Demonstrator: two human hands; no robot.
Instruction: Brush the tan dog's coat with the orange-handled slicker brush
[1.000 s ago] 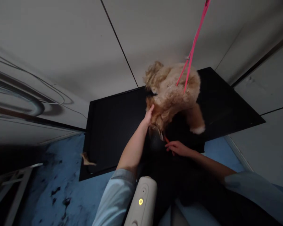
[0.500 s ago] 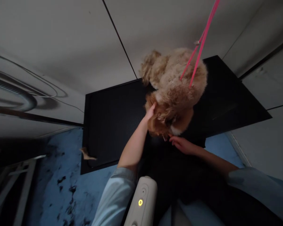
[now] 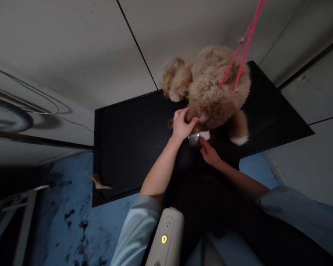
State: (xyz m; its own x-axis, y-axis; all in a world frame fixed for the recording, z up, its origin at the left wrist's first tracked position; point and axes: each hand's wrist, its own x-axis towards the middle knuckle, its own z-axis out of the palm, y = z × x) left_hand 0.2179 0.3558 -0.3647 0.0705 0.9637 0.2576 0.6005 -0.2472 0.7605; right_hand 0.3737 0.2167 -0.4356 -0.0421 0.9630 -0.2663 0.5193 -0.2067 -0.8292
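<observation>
With the dog [image 3: 212, 88] near the far edge of the black worktop [image 3: 133, 136], we should steady it gently using our left hand [image 3: 182, 124], thumb and fingers parted against it, and make small strokes with the blurred, seemingly slim tool [image 3: 201, 139] pinched in our right hand [image 3: 210, 153].

Dim, greyish light leaves soft shadows on the wall [image 3: 66, 48]; the lower left sinks into near-black. A tool [image 3: 204, 136] glares white, its outline blurred. A yellow lamp [image 3: 164, 239] glows. Wide-angle distortion stretches the right sleeve [image 3: 294, 210] edgeward.
</observation>
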